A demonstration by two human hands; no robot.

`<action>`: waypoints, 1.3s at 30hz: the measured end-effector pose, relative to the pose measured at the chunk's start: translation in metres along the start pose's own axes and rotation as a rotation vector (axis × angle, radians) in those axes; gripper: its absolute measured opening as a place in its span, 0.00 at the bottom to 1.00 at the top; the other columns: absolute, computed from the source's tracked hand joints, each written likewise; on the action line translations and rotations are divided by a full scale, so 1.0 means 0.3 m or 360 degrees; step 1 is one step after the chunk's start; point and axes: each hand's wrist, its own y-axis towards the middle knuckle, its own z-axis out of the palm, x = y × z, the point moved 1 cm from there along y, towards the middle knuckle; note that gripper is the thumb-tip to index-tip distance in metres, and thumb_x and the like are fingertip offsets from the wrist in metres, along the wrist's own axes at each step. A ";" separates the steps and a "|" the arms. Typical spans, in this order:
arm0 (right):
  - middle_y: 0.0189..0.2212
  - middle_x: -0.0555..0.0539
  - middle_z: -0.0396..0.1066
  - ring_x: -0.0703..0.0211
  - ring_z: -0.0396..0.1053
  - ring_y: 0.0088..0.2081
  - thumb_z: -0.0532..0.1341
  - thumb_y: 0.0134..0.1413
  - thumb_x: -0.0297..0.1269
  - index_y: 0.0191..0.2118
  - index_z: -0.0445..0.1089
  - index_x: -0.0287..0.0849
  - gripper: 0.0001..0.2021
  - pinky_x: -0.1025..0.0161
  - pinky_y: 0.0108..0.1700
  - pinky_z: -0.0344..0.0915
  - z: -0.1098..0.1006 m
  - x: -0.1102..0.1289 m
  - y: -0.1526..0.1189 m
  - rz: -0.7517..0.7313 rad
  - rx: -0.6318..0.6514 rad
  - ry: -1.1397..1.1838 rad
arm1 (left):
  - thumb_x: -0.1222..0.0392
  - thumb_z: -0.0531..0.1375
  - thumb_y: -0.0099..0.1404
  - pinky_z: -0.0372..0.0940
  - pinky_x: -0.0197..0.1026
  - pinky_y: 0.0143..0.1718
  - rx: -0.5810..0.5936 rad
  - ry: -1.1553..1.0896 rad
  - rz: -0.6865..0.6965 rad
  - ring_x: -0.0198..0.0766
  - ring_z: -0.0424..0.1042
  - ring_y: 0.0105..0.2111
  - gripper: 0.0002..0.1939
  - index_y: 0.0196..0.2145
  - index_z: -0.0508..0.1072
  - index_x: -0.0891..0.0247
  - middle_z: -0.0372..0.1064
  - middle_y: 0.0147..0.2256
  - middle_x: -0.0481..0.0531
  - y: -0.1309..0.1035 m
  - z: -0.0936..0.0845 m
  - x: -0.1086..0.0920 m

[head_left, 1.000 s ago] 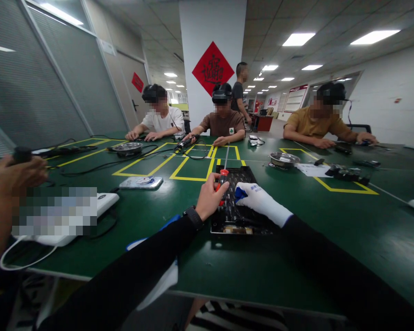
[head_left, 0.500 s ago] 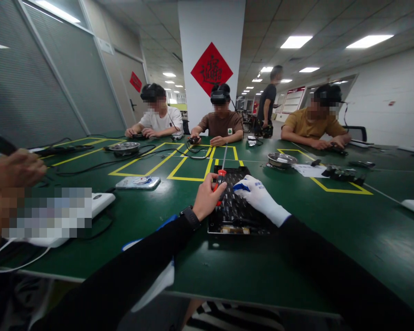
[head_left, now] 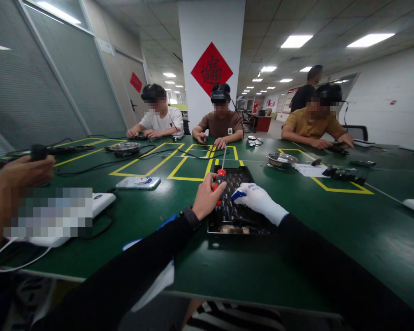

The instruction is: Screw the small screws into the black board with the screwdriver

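My bare left hand [head_left: 209, 196] grips a screwdriver [head_left: 221, 180] by its red and black handle. Its metal shaft points up and away from me. Beneath both hands lies a flat black panel [head_left: 232, 209], patterned with small shiny marks and showing a tan strip at its near edge. My right hand [head_left: 251, 196], in a white glove with blue fingertips, is over the panel's right side. Its fingers are pressed together and low over the surface; whatever is between them is hidden.
A phone [head_left: 138, 183] lies left of the panel, near a white device [head_left: 101, 202] with a cable. Metal bowls [head_left: 282, 159] stand farther off, with black parts [head_left: 345, 174] at right. A co-worker's hand [head_left: 27, 172] is at far left; several people sit around the green table [head_left: 179, 202].
My right hand has shifted slightly down and left over the panel. My left hand stays put with the screwdriver. A person walking behind has moved right, and the co-worker's hand at left has shifted.
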 end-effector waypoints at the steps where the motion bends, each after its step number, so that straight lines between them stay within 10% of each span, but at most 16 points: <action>1: 0.31 0.52 0.68 0.63 0.65 0.33 0.60 0.42 0.38 0.30 0.72 0.49 0.06 0.69 0.32 0.57 0.001 -0.001 0.000 0.0003 0.0002 -0.0030 | 0.50 0.53 0.57 0.55 0.33 0.23 -0.0004 -0.0003 -0.0005 0.29 0.61 0.19 0.16 0.39 0.62 0.63 0.60 0.19 0.42 0.000 0.000 -0.001; 12: 0.40 0.42 0.64 0.52 0.62 0.43 0.55 0.50 0.42 0.37 0.67 0.43 0.11 0.61 0.40 0.57 0.025 -0.011 -0.007 -0.0010 -0.0049 -0.0262 | 0.50 0.54 0.56 0.55 0.33 0.23 -0.0005 -0.0021 -0.0026 0.29 0.61 0.18 0.16 0.39 0.62 0.63 0.60 0.19 0.42 -0.003 0.001 -0.009; 28: 0.24 0.49 0.65 0.66 0.58 0.25 0.51 0.50 0.37 0.26 0.63 0.37 0.10 0.68 0.28 0.54 -0.024 -0.047 0.110 -0.0282 0.0282 0.0143 | 0.49 0.53 0.57 0.56 0.32 0.23 0.0144 -0.0034 -0.0071 0.29 0.61 0.19 0.16 0.38 0.63 0.63 0.59 0.18 0.41 -0.002 0.016 0.022; 34: 0.22 0.52 0.60 0.67 0.54 0.25 0.52 0.48 0.35 0.25 0.61 0.38 0.07 0.68 0.29 0.53 -0.084 -0.021 0.018 -0.0361 0.0176 0.0496 | 0.50 0.53 0.57 0.57 0.32 0.24 0.0145 -0.0086 -0.0093 0.29 0.62 0.19 0.15 0.38 0.63 0.63 0.60 0.19 0.42 0.000 0.013 0.017; 39: 0.22 0.54 0.58 0.68 0.53 0.25 0.53 0.48 0.40 0.26 0.60 0.38 0.09 0.68 0.29 0.55 -0.099 0.002 -0.074 -0.0353 0.0530 0.0962 | 0.50 0.54 0.56 0.56 0.32 0.23 0.0137 -0.0096 -0.0089 0.29 0.61 0.19 0.16 0.38 0.63 0.64 0.59 0.19 0.42 0.000 0.014 0.015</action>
